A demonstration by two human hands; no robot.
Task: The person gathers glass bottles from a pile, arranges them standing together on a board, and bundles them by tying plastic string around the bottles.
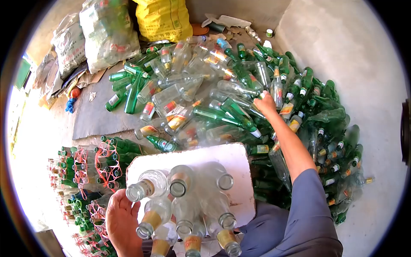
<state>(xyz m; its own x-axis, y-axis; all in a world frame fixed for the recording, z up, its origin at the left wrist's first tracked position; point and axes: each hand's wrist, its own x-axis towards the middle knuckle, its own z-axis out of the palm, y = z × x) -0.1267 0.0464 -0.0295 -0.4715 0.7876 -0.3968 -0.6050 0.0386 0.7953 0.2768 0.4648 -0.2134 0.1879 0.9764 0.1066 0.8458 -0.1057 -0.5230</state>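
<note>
Our right hand (264, 103) reaches in among the loose bottles (219, 115) beyond the white board (233, 155)

We have the right arm stretched past the white board's far right corner, its grey-blue sleeve (310, 205) ending near the elbow. The right hand's fingers are curled in, close against the glass; we cannot tell whether they have a grip on a bottle.

Our left hand (124, 225) is at the white board's left edge, just beside the clear bottles (182, 175). Its fingers look loosely bent, with the thumb set apart from them. The inner side is hidden from us, so we cannot say whether it holds anything or touches the nearest bottle.

The clear bottles are grouped close together over the near part of the white board, mouths towards us, several with yellowish labels.

The loose bottles, green and clear, lie heaped beyond the white board and down its right side, as far as the pale wall (359, 55). To its left we see bottle bundles (128, 146) bound with red strapping (112, 179). Farthest beyond it are a yellow sack (165, 19) and a see-through sack (107, 47) with bottles showing inside.
</note>
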